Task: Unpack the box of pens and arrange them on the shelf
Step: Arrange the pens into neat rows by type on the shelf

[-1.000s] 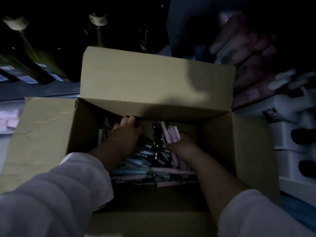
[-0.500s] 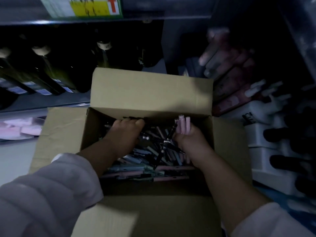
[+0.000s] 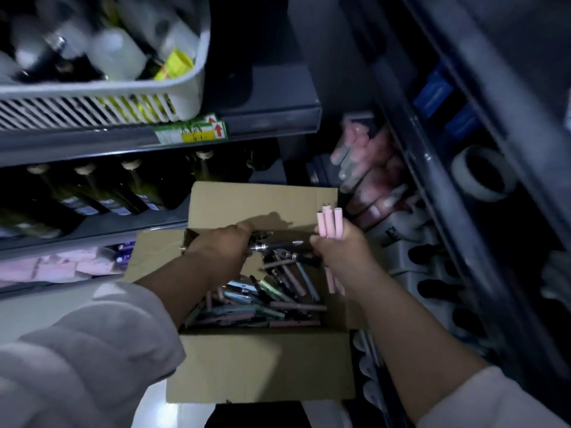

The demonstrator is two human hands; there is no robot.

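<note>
Both hands are lifting clear of the heap in the cardboard box, where half a second earlier they were digging among the loose pens. The view is now tilting up to take in a white basket on the upper shelf. The right hand, forearm reaching in from the near right, is hovering over the box's far right corner. It is gripping a cluster of pink pens, which are standing upright with their ends poking above the fist. The left hand, coming from the near left in a pale sleeve, is curling its fingers round a bundle of dark pens. These are lying crosswise, tips pointing right, close to the right hand. The loose pens are lying below both hands. Dark bottles are lining the lower shelf at the far left.
</note>
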